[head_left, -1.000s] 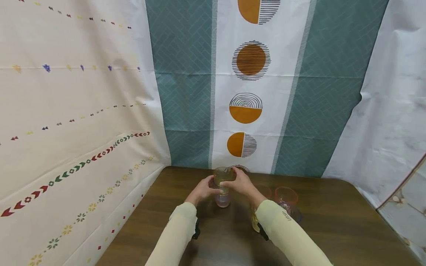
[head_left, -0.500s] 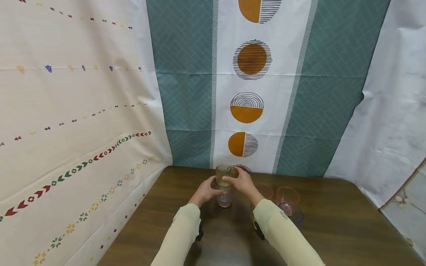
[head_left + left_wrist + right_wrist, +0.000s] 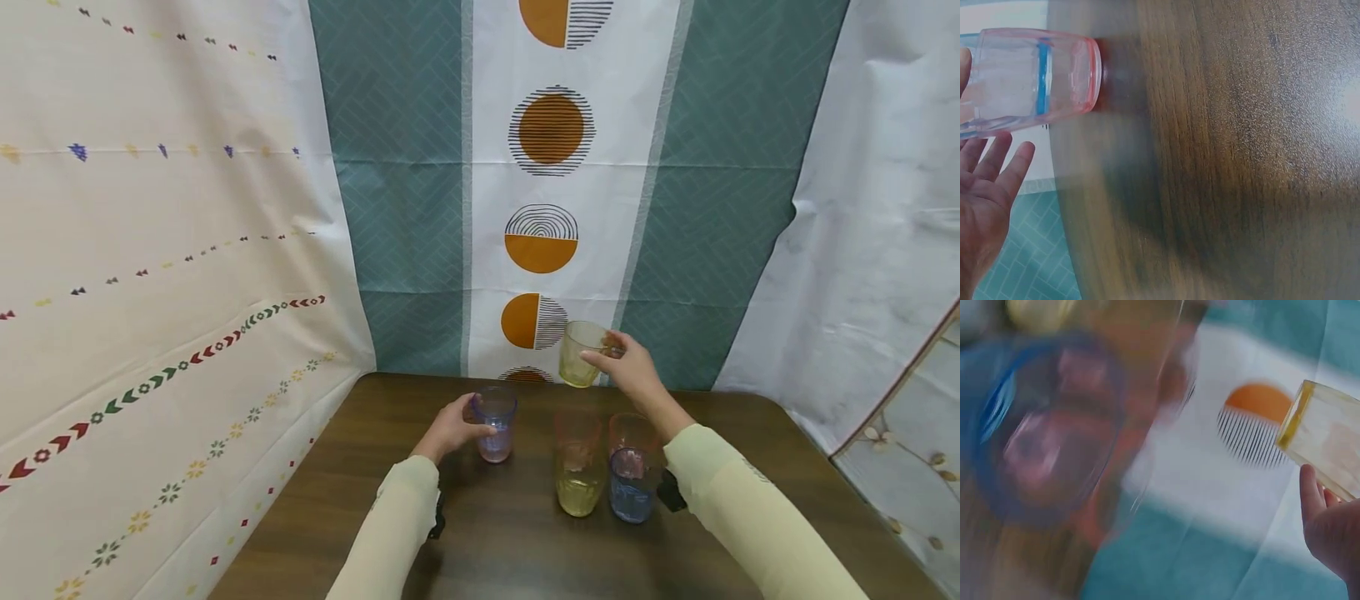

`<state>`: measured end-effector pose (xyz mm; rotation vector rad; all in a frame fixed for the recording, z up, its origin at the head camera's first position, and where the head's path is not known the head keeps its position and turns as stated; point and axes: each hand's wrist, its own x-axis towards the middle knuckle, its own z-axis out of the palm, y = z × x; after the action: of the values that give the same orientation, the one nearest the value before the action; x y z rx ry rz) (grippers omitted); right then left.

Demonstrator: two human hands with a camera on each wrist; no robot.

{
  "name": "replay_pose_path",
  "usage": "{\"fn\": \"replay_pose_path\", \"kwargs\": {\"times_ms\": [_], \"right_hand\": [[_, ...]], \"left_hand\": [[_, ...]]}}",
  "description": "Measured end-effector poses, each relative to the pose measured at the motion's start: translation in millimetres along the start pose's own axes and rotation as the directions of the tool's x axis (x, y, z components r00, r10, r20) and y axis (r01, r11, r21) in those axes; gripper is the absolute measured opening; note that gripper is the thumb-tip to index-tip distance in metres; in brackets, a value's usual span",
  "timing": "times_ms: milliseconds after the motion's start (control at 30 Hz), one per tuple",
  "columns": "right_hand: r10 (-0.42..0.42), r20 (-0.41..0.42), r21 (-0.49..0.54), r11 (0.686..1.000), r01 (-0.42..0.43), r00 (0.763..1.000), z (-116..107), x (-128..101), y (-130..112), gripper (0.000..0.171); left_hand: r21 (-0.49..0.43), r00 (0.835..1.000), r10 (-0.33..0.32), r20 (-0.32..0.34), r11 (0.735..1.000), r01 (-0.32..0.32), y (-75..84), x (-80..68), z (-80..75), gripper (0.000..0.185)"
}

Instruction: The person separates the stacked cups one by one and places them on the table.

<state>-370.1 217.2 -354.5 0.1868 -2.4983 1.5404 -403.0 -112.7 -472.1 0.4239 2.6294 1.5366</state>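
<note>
Raising a yellow cup (image 3: 582, 354) in curled fingers, right hand (image 3: 630, 371) lifted; left hand (image 3: 453, 425) grips a purple cup (image 3: 495, 423) on the surface (image 3: 487, 533).

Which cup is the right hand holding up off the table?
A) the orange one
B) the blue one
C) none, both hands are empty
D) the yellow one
D: the right hand grips the yellow cup in the air, above the cups standing on the table.

Right hand (image 3: 633, 371) lifted yellow cup (image 3: 581, 354) off the stack, apparently rightward, grip kept.
</note>
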Motion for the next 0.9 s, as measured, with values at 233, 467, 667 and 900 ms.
{"fn": "replay_pose_path", "kwargs": {"times_ms": [233,467,667,900], "right_hand": [[0.064,-0.108,-0.106,0.991,-0.076,0.992,-70,-29,56,0.104],[0.187,-0.107,-0.181,0.962,-0.205,0.976,-83,-65,121,0.106],[0.233,-0.091,-0.157,0.957,-0.245,0.968,-73,-82,149,0.109],[0.237,-0.073,-0.198,0.948,-0.247,0.969,-67,-90,161,0.107]], "left_hand": [[0.0,1.0,0.007,0.004,1.0,-0.007,1.0,0.6,-0.3,0.083],[0.011,0.999,0.034,0.005,0.999,-0.034,-6.8,2.6,0.5,0.08],[-0.001,1.0,0.022,-0.001,1.0,-0.022,-9.3,1.3,0.9,0.081],[-0.003,1.0,0.021,-0.005,1.0,-0.021,-6.6,1.4,0.8,0.08]]}}
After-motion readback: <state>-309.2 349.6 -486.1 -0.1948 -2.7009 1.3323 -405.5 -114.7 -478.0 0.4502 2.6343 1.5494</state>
